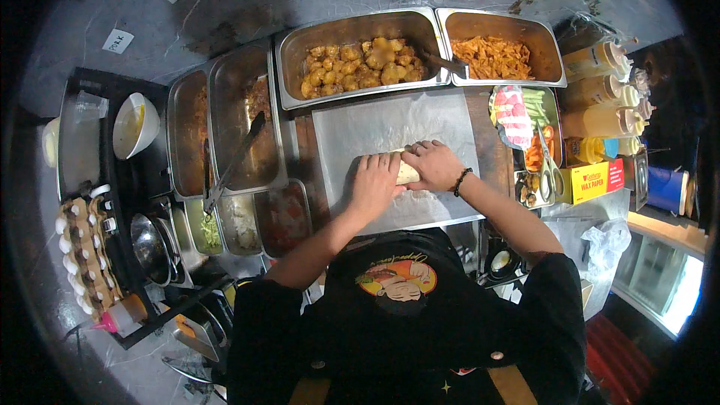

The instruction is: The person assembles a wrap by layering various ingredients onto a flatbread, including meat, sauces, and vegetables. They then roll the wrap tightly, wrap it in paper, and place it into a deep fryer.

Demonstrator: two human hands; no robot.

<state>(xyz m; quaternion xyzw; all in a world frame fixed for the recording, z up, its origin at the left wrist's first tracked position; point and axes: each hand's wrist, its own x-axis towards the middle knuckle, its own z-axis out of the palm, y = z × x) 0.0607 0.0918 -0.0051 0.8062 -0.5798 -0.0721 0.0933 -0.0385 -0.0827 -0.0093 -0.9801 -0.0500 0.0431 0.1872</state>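
Observation:
A pale rolled wrap (407, 174) lies on a sheet of wax paper (346, 131) in the middle of the counter. My left hand (376, 183) curls its fingers over the wrap's left part. On the right part, my right hand (435, 166), with a dark beaded bracelet at the wrist, grips in the same way. Both hands press the wrap down between them, and a short speckled stretch of it shows in the gap. The wrap's filling, if any, is hidden.
Behind the paper stand metal pans of browned chunks (360, 67) and orange strips (492, 58). Left are pans with tongs (238, 161) and an egg tray (94, 255). At right are scissors (552, 172), a wax paper box (592, 182) and sauce bottles (596, 92).

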